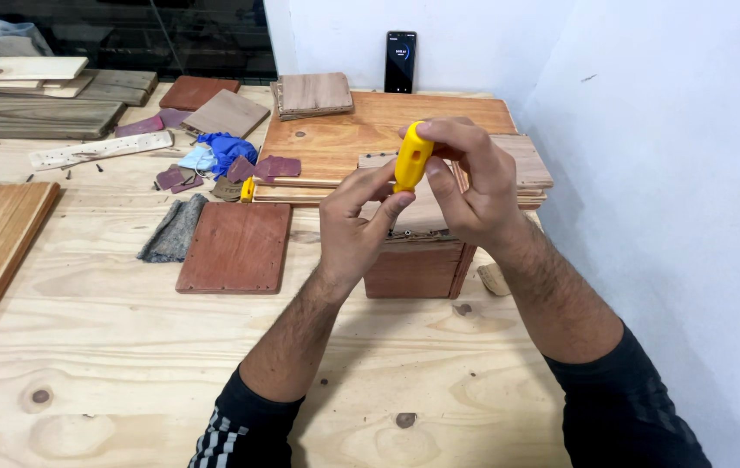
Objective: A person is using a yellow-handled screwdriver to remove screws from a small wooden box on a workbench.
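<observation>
Both hands gripped a yellow plastic tool handle (411,158) over a small reddish wooden box (417,260)
Right hand (465,178) pinched its top, left hand (357,217) its lower end; box unfinished on the plywood bench (127,364)

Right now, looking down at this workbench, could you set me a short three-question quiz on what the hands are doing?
1. True or false: both hands grip the yellow tool handle.
2. What sits directly under the hands: (a) a small wooden box, (b) a saw, (c) a bucket?
3. What leans upright against the white wall at the back?

Key: 1. True: the left hand and right hand both hold it with their fingers. 2. a. 3. A black phone.
</observation>
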